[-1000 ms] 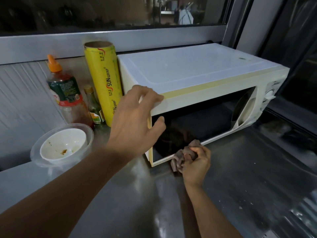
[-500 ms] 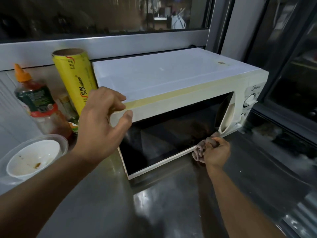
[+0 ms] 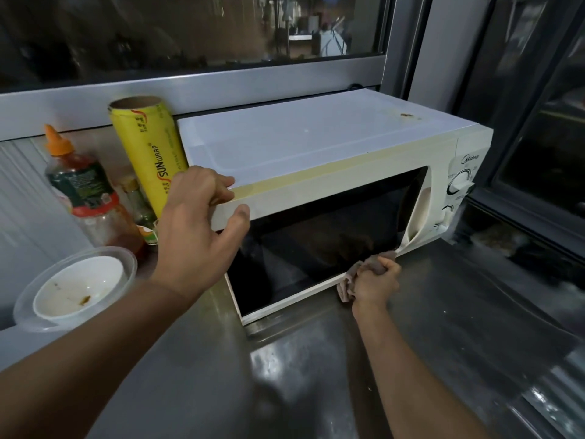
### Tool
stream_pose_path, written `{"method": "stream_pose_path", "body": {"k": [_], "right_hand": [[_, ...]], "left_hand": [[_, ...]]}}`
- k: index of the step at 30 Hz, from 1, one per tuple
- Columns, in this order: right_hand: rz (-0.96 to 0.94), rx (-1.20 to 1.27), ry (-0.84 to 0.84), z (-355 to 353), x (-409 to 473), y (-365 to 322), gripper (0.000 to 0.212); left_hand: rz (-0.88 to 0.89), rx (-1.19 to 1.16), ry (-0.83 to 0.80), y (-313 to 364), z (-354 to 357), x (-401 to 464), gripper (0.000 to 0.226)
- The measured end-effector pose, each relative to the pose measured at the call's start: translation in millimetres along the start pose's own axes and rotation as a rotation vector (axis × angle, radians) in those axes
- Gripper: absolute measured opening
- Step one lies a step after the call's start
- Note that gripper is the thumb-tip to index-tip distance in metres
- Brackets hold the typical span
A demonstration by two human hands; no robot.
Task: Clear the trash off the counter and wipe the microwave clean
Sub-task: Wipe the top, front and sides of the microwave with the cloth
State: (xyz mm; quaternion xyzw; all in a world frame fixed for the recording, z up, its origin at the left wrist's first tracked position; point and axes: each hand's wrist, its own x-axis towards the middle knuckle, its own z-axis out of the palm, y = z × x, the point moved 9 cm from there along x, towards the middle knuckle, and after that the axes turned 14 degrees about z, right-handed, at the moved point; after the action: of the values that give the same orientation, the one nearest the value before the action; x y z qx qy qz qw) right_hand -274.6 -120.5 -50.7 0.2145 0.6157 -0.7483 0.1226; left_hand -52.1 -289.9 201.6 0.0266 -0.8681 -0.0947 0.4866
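We can read "SUNwrap" in red running up the yellow roll, with smaller print above it too tiny to make out. The microwave says "Midea" on its control panel, and the sauce bottle label is just a blur.

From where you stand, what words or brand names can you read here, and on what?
"SUNwrap": on the yellow cling-film roll standing left of the microwave.
"Midea": on the white microwave oven, above its dials.
Too small or blurred: the dial markings, the orange-capped sauce bottle label, the small glass bottle label.
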Motion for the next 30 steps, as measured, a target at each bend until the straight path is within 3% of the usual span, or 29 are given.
{"method": "stream_pose_path", "body": {"k": [6,11,18,23,30], "right_hand": [[0.084,-0.033,-0.191,30,-52,40,0.037],[0.098,-0.225,-0.329,20,-69,51,0.033],[-0.272,-0.163,-0.053,-15,-41,-56,0.042],[-0.262,-0.312,-0.002,-7,-10,-65,0.046],[-0.28,-0.243,0.069,2,-20,-88,0.043]], "left_hand": [[-0.04,-0.029,-0.017,-1,0,-1,0.021],[-0.043,-0.03,-0.028,0,-2,0,0.024],[-0.035,-0.021,-0.027,0,-2,0,0.027],[-0.004,0.027,0.001,1,1,1,0.027],[0.028,0.064,0.004,2,0,-1,0.029]]}}
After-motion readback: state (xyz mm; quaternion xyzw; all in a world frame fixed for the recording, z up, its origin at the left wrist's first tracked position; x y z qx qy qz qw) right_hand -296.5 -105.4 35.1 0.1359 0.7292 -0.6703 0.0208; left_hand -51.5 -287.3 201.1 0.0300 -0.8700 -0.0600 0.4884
